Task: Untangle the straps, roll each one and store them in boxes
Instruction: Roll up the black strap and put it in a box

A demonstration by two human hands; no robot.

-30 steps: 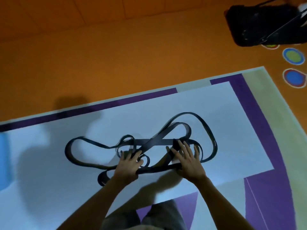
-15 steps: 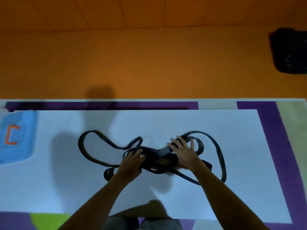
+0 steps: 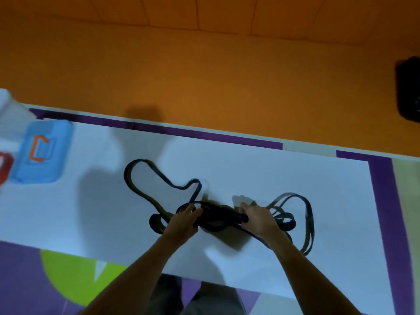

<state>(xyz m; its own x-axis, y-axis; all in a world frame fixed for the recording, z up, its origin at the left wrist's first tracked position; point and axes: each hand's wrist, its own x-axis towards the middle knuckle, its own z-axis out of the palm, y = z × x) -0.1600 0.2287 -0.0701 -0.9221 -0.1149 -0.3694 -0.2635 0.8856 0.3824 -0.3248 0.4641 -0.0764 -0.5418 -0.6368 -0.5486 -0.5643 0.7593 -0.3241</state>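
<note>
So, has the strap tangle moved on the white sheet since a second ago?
Yes. Against the white sheet, the middle loops of the strap have been drawn inward into a bunch between the left hand and right hand.

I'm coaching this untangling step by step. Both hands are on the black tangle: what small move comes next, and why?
Probably ease the hands apart to loosen the middle. The left hand and right hand grip the black straps at their bunched centre, while loose loops trail to either side, so the snag seems to lie between them.
</note>
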